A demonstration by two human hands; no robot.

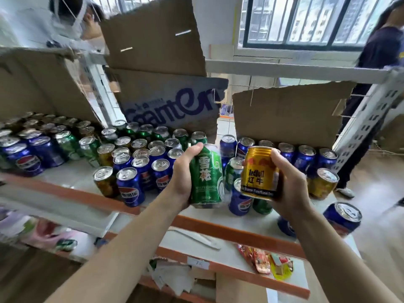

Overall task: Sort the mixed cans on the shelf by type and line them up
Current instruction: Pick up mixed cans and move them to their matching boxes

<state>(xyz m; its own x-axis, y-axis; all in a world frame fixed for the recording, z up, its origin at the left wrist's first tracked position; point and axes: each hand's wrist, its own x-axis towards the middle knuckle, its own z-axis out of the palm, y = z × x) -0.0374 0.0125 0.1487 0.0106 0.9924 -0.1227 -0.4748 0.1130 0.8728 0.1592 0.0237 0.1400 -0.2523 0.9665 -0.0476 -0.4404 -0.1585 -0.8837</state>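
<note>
The left hand [182, 171] grips a green can [206, 178], the right hand [288, 182] a gold can [260, 172]; next each should join its own row on the shelf [72, 178].

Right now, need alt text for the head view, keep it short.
A person's left hand grips a green can and the right hand grips a gold Red Bull can, both held in front of a white shelf. The shelf is crowded with standing cans, blue, green and gold mixed, with torn cardboard behind them.

A single head-worn view looks forward and down — close over the shelf [153, 212] of cans.
</note>
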